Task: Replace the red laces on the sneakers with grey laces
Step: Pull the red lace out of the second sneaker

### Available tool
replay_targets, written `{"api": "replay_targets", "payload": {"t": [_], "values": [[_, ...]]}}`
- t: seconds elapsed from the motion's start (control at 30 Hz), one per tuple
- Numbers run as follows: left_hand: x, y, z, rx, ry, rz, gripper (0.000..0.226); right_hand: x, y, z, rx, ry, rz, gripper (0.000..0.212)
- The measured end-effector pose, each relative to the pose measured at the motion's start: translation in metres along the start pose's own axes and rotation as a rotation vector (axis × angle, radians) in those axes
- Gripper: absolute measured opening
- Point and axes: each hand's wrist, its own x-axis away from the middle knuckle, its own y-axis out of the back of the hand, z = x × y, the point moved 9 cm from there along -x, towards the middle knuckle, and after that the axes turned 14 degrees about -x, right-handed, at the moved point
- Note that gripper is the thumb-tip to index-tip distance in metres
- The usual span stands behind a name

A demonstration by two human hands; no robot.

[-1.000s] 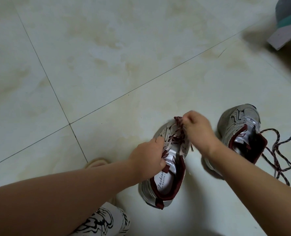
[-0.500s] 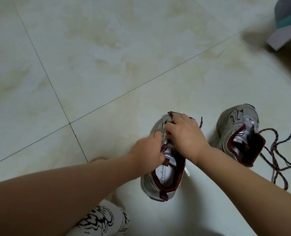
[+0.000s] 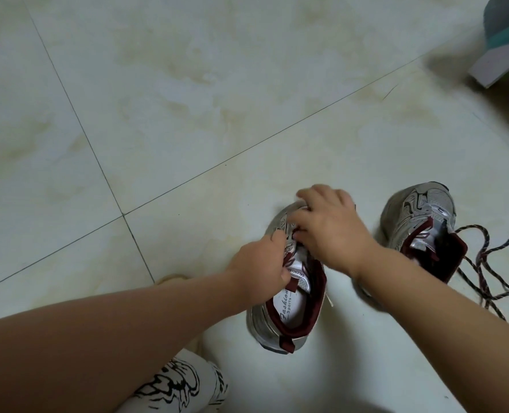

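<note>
A silver sneaker with dark red lining [image 3: 286,332] stands on the tiled floor, toe pointing away from me. My left hand [image 3: 259,272] grips its left side by the eyelets and tongue. My right hand [image 3: 330,231] lies over the front of the lacing, blurred, with thumb and fingers curled round a bit of red lace [image 3: 297,234]. The rest of that lace is hidden under my hands. The second sneaker [image 3: 420,216] stands to the right with no lace in its eyelets. A loose red-and-black lace [image 3: 485,263] lies tangled beside it.
My knee in white trousers with a black print [image 3: 175,386] is at the bottom left, with a tan toe tip [image 3: 169,278] above it. A grey and teal object [image 3: 503,37] sits at the top right corner. Pale floor tiles [image 3: 187,99] stretch ahead.
My right hand dropped from a raised pull at the toe end onto the eyelets, then shifted forward again. My left hand stays on the sneaker's side.
</note>
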Motion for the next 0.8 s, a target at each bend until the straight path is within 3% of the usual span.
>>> {"api": "replay_targets", "payload": {"t": [0.07, 0.13, 0.2, 0.3, 0.37, 0.47, 0.57, 0.67, 0.73, 0.8], "values": [[0.000, 0.000, 0.000, -0.007, -0.002, 0.003, 0.019, 0.002, -0.018, 0.001, 0.047, 0.016, 0.074, 0.025], [0.000, -0.002, 0.000, -0.010, -0.002, 0.010, 0.020, 0.000, -0.015, -0.003, -0.006, -0.019, 0.013, 0.016], [0.001, -0.003, -0.001, -0.001, -0.006, 0.015, 0.021, 0.000, 0.007, -0.020, -0.171, -0.167, -0.175, 0.011], [0.000, -0.003, 0.000, 0.003, -0.016, 0.019, 0.021, 0.018, 0.044, -0.075, -0.718, -0.539, -0.570, 0.015], [0.000, -0.004, 0.000, -0.003, -0.019, 0.020, 0.022, 0.032, 0.060, -0.097, -0.834, -0.650, -0.751, 0.012], [0.000, -0.004, -0.002, -0.014, -0.019, 0.025, 0.023, 0.045, 0.066, -0.104, -0.860, -0.694, -0.876, 0.011], [0.000, -0.004, -0.001, -0.019, -0.018, 0.033, 0.024, 0.036, 0.069, -0.085, -0.600, -0.561, -0.737, 0.014], [0.000, -0.005, -0.001, -0.023, -0.005, 0.042, 0.023, 0.011, 0.043, -0.044, -0.195, -0.290, -0.333, 0.041], [0.000, -0.004, -0.002, -0.023, 0.007, 0.044, 0.021, 0.004, 0.010, -0.019, -0.115, -0.155, -0.093, 0.040], [0.000, -0.003, -0.003, -0.033, 0.004, 0.044, 0.021, 0.004, -0.017, -0.005, -0.070, -0.054, 0.036, 0.030]]}}
